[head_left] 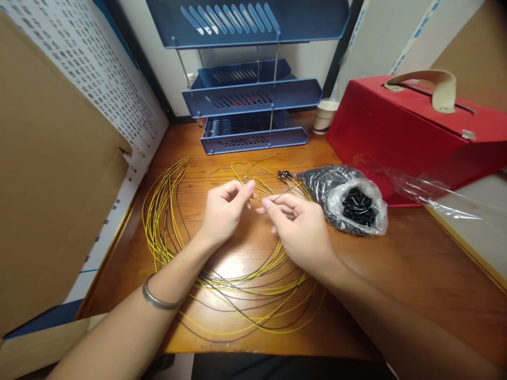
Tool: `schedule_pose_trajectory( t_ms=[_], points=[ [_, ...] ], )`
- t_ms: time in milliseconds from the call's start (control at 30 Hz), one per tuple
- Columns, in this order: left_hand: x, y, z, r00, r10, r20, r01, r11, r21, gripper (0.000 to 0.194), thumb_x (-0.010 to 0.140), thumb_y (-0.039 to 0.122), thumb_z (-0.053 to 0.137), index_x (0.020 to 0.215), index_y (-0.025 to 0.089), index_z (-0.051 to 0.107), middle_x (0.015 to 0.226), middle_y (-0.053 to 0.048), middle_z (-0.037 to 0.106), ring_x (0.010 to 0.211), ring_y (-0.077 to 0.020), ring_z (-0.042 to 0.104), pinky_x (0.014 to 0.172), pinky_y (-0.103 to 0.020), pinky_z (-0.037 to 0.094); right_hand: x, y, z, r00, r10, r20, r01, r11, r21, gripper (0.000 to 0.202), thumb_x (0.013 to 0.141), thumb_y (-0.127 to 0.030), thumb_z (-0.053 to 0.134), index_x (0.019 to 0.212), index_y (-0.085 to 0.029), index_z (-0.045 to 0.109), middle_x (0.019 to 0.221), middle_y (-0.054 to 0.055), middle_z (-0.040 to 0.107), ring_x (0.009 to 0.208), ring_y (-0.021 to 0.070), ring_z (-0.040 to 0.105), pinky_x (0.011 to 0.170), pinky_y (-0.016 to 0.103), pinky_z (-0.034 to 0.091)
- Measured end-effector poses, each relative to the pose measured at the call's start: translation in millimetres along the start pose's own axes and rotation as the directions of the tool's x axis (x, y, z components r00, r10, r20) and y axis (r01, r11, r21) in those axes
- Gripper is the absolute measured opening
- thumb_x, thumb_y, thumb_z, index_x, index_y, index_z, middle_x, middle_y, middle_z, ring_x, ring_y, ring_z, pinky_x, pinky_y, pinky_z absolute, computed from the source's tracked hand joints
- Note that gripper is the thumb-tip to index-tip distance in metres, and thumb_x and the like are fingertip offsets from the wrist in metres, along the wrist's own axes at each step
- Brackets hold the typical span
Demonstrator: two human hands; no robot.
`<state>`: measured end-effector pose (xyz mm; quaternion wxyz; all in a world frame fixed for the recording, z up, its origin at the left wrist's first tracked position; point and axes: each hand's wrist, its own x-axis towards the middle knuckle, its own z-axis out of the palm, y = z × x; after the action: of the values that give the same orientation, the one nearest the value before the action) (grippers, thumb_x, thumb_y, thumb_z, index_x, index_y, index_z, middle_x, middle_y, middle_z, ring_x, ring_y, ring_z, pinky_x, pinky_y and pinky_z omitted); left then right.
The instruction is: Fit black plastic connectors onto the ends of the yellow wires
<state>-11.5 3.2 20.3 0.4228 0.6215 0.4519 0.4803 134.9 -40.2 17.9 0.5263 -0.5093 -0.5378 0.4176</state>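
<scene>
My left hand (225, 210) is closed in a pinch, thumb against forefinger; what sits between its fingertips is too small to make out. Close beside it, my right hand (299, 227) pinches a thin dark wire (285, 192), which runs back toward the plastic bag. The fingertips of both hands almost meet above the table. Around and under my forearms lies a loose coil of yellow and black wires (162, 221). Small black parts (285, 176) cluster at some wire ends behind my right hand. To the right, an open clear plastic bag (335, 192) holds many short black sleeves (357, 207).
A blue tiered desk tray (253, 95) stands at the back of the wooden table (396, 285). Beside it are a paper cup (325, 116) and a red box (396, 121) with a beige handle. A cardboard sheet (55, 174) leans along the left.
</scene>
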Motion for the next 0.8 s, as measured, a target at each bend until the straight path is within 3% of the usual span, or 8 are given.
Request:
schedule_pose_trajectory(
  t_ms=[200, 300, 400, 500, 567, 633, 700, 800],
  points=[
    [11.6, -5.7, -6.4, 0.958, -0.076, -0.278, 0.029, 0.985, -0.171, 0.042, 0.084, 0.053, 0.072, 0.066, 0.018, 0.058, 0.053, 0.006, 0.047, 0.042, -0.0059, 0.036, 0.04, -0.021, 0.027, 0.5, -3.0, -1.3, 0.999, 0.036, -0.018, -0.036, 0.999, 0.03, 0.016, 0.084, -0.031, 0.069, 0.082, -0.015, 0.072, 0.081, 0.009, 0.078, 0.058, 0.0138, 0.067, 0.05, 0.023, 0.048],
    [14.7, -4.9, -7.7, 0.933, -0.142, -0.332, 0.057, 0.966, -0.253, 0.042, 0.084, 0.055, 0.071, 0.07, 0.019, 0.057, 0.053, 0.005, 0.049, 0.04, -0.0055, 0.037, 0.038, -0.02, 0.026, 0.5, -3.8, -1.8, 0.998, 0.056, -0.009, -0.056, 0.998, 0.032, 0.014, 0.082, -0.028, 0.07, 0.081, -0.015, 0.072, 0.081, 0.008, 0.078, 0.054, 0.0119, 0.064, 0.05, 0.022, 0.047],
    [12.3, -3.5, -5.9, 0.958, -0.167, -0.232, 0.111, 0.965, -0.236, 0.042, 0.087, 0.059, 0.065, 0.075, 0.018, 0.061, 0.053, 0.003, 0.055, 0.04, -0.0067, 0.039, 0.038, -0.021, 0.027, 0.6, -4.0, -1.8, 0.998, 0.06, -0.012, -0.06, 0.998, 0.037, 0.016, 0.083, -0.03, 0.069, 0.081, -0.015, 0.072, 0.082, 0.009, 0.078, 0.056, 0.0126, 0.065, 0.05, 0.023, 0.048],
    [6.2, -2.3, -2.7, 0.993, -0.12, -0.001, 0.119, 0.983, -0.139, 0.043, 0.088, 0.058, 0.064, 0.073, 0.017, 0.063, 0.053, 0.002, 0.057, 0.041, -0.0076, 0.042, 0.043, -0.022, 0.032, 1.2, -3.6, -1.7, 0.999, 0.041, 0.0, -0.041, 0.998, 0.052, 0.016, 0.084, -0.03, 0.068, 0.084, -0.015, 0.072, 0.082, 0.009, 0.078, 0.063, 0.015, 0.07, 0.051, 0.023, 0.049],
    [2.4, -2.1, -1.3, 0.985, -0.071, 0.158, 0.086, 0.992, -0.089, 0.045, 0.09, 0.055, 0.063, 0.065, 0.017, 0.06, 0.052, 0.002, 0.055, 0.044, -0.0079, 0.044, 0.047, -0.023, 0.036, 1.5, -3.1, -1.7, 1.0, 0.019, 0.016, -0.02, 0.998, 0.064, 0.016, 0.085, -0.03, 0.067, 0.085, -0.015, 0.072, 0.081, 0.009, 0.078, 0.067, 0.0161, 0.072, 0.052, 0.023, 0.049],
    [0.3, -2.3, -1.0, 0.968, -0.039, 0.248, 0.06, 0.995, -0.079, 0.049, 0.091, 0.053, 0.062, 0.059, 0.017, 0.055, 0.052, 0.002, 0.053, 0.046, -0.008, 0.045, 0.049, -0.022, 0.037, 1.5, -2.8, -1.8, 1.0, 0.008, 0.025, -0.009, 0.998, 0.065, 0.016, 0.086, -0.029, 0.067, 0.084, -0.015, 0.072, 0.08, 0.008, 0.077, 0.068, 0.0161, 0.072, 0.052, 0.023, 0.049],
    [0.4, -2.8, -1.5, 0.97, -0.036, 0.239, 0.057, 0.995, -0.081, 0.051, 0.091, 0.052, 0.061, 0.055, 0.017, 0.053, 0.051, 0.002, 0.051, 0.046, -0.0077, 0.044, 0.048, -0.022, 0.037, 1.4, -2.7, -2.0, 1.0, 0.012, 0.023, -0.013, 0.998, 0.055, 0.015, 0.086, -0.029, 0.067, 0.083, -0.015, 0.072, 0.079, 0.008, 0.077, 0.065, 0.0151, 0.07, 0.052, 0.023, 0.049],
    [4.0, -2.8, -2.9, 0.993, -0.088, 0.075, 0.097, 0.988, -0.124, 0.049, 0.088, 0.051, 0.064, 0.055, 0.017, 0.053, 0.047, 0.002, 0.049, 0.042, -0.0069, 0.04, 0.044, -0.021, 0.033, 0.9, -2.7, -2.6, 0.999, 0.033, 0.003, -0.033, 0.999, 0.036, 0.016, 0.085, -0.03, 0.068, 0.083, -0.015, 0.071, 0.078, 0.007, 0.077, 0.06, 0.0138, 0.067, 0.052, 0.023, 0.049]
  ],
)
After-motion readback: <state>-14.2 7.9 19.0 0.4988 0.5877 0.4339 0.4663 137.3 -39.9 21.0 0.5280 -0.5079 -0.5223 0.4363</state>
